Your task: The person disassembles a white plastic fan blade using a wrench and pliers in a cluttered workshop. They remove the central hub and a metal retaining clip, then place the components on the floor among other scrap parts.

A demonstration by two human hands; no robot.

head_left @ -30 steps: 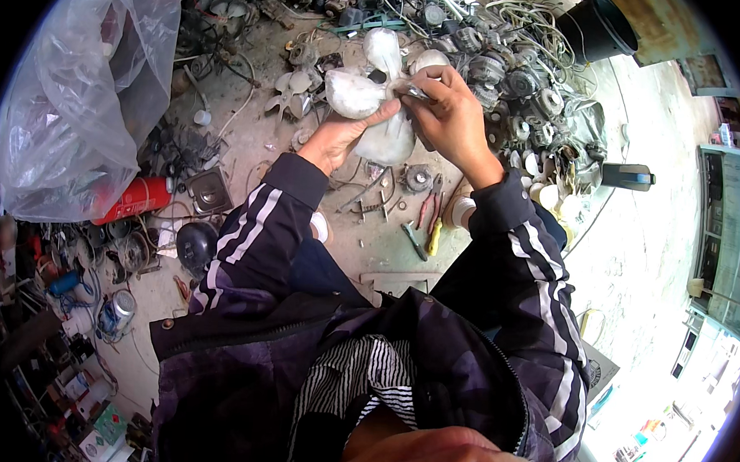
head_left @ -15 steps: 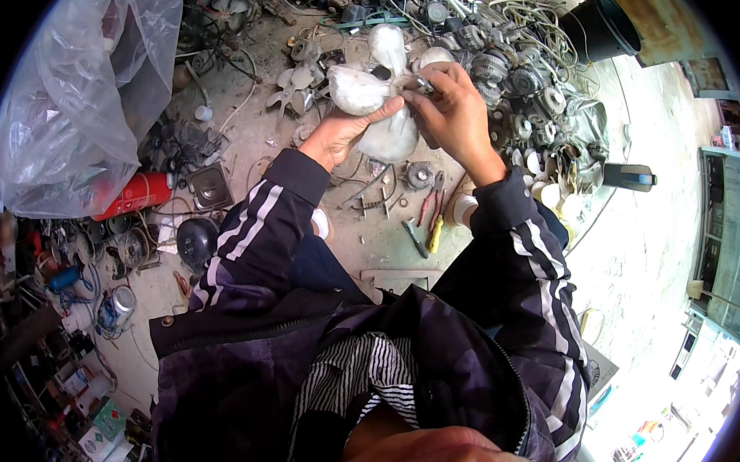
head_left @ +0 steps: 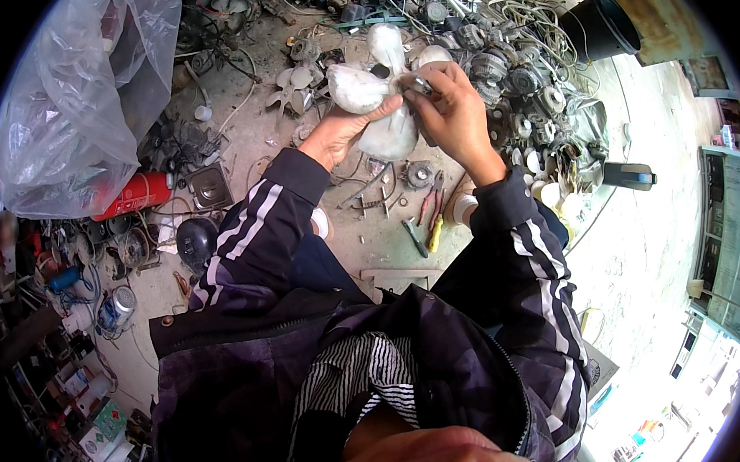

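Observation:
A white, dusty fan blade [head_left: 388, 137] with several broad lobes is held up in front of me. My left hand [head_left: 341, 134] grips it from the left, the thumb lying across one lobe near the hub and the other fingers hidden beneath. At the hub, my right hand [head_left: 460, 114] pinches a small silvery metal piece [head_left: 420, 84] between thumb and fingers. What kind of piece it is I cannot make out. On the floor below lie red-handled pliers [head_left: 426, 207], a yellow-handled screwdriver [head_left: 436, 234] and a tool with a dark teal handle [head_left: 416, 238].
Beyond my hands spreads a heap of motor parts [head_left: 489, 67] and pale cables [head_left: 523, 17]. A grey fan blade [head_left: 291, 91] lies to the left. Nearby are a clear plastic bag [head_left: 74, 123], a red cylinder [head_left: 142, 194] and, far right, a black bucket [head_left: 602, 30].
The small metal piece in my right hand has turned slightly at the hub, with the fingers shifting a little. My left hand and the fan blade stay nearly still.

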